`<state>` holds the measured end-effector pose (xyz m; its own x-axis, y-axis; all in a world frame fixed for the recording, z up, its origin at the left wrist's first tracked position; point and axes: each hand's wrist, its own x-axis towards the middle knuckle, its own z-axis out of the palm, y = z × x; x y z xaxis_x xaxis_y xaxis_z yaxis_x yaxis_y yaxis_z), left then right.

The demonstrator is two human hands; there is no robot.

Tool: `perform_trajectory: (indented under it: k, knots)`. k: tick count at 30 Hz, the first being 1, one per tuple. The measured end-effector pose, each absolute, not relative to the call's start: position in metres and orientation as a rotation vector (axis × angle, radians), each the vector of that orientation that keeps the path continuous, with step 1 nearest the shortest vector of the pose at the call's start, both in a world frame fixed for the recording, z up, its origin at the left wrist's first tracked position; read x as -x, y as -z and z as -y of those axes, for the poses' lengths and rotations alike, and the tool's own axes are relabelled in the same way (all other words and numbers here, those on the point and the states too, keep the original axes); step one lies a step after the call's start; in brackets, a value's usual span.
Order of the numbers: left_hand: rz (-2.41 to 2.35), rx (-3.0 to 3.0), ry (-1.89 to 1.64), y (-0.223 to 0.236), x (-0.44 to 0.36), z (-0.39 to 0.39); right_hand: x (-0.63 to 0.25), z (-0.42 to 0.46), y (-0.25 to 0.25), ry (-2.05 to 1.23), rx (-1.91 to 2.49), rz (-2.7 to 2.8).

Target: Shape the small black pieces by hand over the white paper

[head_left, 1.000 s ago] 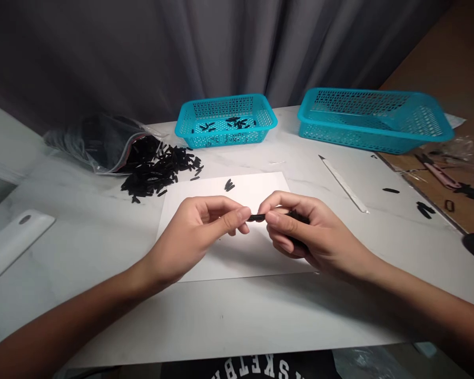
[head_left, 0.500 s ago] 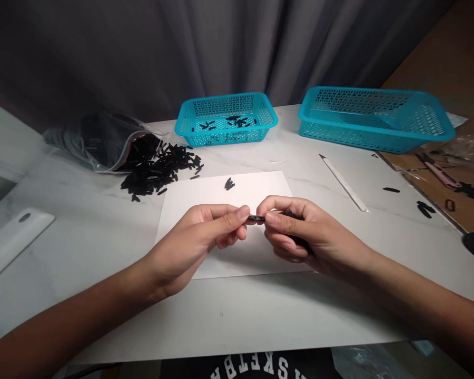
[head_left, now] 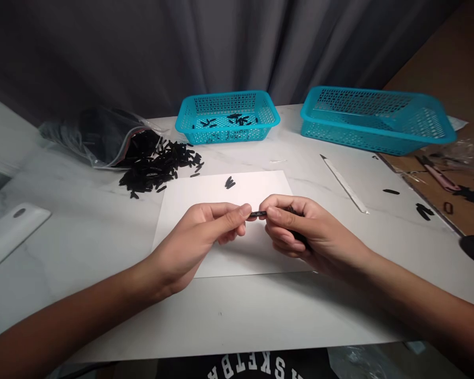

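Observation:
Between my two hands a small black oblong piece (head_left: 257,213) is held level, its upper face showing what look like small holes. My left hand (head_left: 211,226) is closed, thumb and forefinger pinching its left end. The thumb and forefinger of my right hand (head_left: 296,223) grip the other end. More black pieces (head_left: 300,234) are partly visible in the curled fingers and palm of my right hand. Both hands are above a sheet of white paper (head_left: 185,190). A few black pieces (head_left: 229,182) lie together on the sheet beyond my hands.
A plastic bag (head_left: 102,138) spills a heap of black pieces (head_left: 158,166) at the left. Two blue baskets (head_left: 227,138) (head_left: 375,139) stand at the back, the left one holding several pieces. A white pen-like tool (head_left: 344,184) and pink-handled cutter (head_left: 440,176) lie at right.
The piece between my fingertips has tilted so its holed face shows, where earlier its plain edge did. My left hand has dropped slightly; both hands keep their pinch.

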<state>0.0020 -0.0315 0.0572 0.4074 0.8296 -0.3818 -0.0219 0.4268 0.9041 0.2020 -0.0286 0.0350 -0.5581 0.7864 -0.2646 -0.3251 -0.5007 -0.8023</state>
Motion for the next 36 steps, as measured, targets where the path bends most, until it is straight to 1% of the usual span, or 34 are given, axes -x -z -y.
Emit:
perform_trajectory:
  k: [12,23,28,31,33,36]
  knots:
    - [-1.018,-0.979,-0.706,-0.062,-0.002,0.036,-0.202,0.031,-0.040,-1.968,0.873,0.977]
    - [-0.973,-0.832,-0.654,-0.064,-0.003,0.039,-0.202,0.031,-0.042,-2.121,0.846,0.901]
    - [-0.979,-0.851,-0.655,-0.062,-0.004,0.038,-0.201,0.030,-0.041,-2.117,0.849,0.920]
    - [-1.016,-0.932,-0.712,-0.059,-0.004,0.038,-0.200,0.033,-0.041,-1.959,0.916,1.016]
    - [-1.040,-1.023,-0.765,-0.059,-0.004,0.038,-0.199,0.037,-0.042,-1.714,0.990,1.182]
    - [-1.058,-1.141,-0.827,-0.059,-0.003,0.038,-0.198,0.045,-0.046,-1.251,1.076,1.428]
